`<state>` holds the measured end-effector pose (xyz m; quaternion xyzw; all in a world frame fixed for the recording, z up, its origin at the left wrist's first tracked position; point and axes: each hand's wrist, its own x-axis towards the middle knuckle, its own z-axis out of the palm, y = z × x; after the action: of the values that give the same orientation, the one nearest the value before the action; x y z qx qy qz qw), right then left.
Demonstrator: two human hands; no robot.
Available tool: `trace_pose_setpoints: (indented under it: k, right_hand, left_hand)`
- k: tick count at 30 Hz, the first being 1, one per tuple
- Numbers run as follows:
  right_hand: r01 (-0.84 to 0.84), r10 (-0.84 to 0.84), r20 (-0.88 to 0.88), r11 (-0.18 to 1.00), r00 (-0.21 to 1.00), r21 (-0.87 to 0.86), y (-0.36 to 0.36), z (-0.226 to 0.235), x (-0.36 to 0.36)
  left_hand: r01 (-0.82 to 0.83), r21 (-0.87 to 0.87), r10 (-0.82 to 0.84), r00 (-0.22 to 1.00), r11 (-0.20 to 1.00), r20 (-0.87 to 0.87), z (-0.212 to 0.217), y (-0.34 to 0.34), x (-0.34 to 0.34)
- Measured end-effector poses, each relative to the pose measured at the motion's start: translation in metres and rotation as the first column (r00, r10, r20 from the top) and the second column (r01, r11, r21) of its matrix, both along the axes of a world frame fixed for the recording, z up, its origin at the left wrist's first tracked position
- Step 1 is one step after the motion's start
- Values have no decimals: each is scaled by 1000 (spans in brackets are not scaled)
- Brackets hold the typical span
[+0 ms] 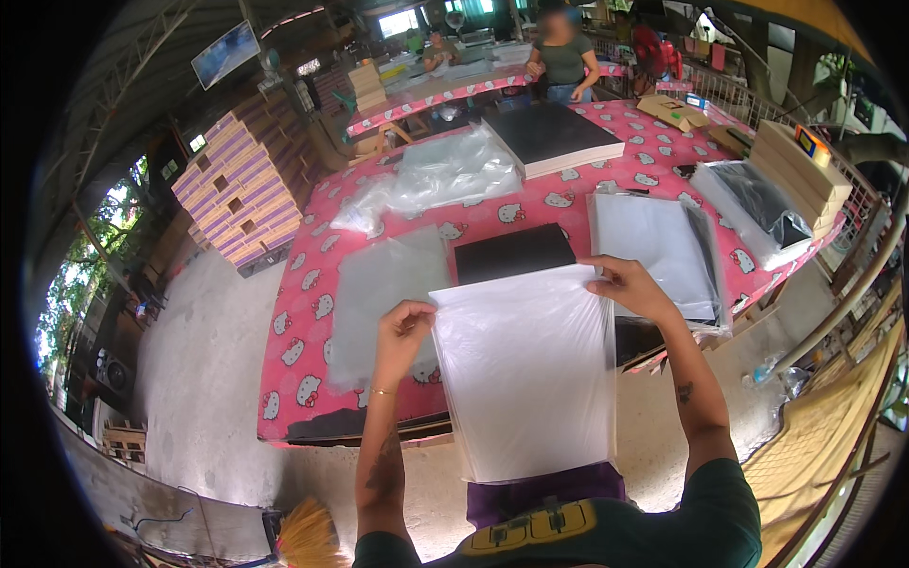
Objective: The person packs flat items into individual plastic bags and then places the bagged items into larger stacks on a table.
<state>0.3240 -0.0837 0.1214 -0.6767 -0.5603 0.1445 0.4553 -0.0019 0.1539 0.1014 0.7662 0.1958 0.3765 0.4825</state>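
Observation:
I hold a clear plastic bag with a white sheet inside [525,369] upright in front of me. My left hand [402,331] grips its top left corner and my right hand [630,284] grips its top right corner. Just behind the bag's upper edge a black flat board [511,251] lies on the pink patterned table [312,284]. A flat pile of clear bags [383,293] lies left of my left hand. Right of my right hand sits a stack of bagged white sheets [658,246].
A thick stack of black boards [549,137] and crumpled clear plastic [445,170] lie farther back. More bagged items [748,204] and cardboard boxes [800,170] stand at the right. A person [563,57] stands beyond the table. Purple boxes [241,185] are piled at the left.

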Motion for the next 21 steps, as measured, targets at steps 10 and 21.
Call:
trace_pose_setpoints:
  k: [10,21]
  right_hand:
    - [-154,157,43,986,987,-68,-22,-11,-11]
    - [-220,243,551,969,798,-109,27,27,-110]
  left_hand:
    - [4,58,-8,997,998,74,-13,-21,-8]
    - [58,43,-61,996,997,64,23,-60,-2]
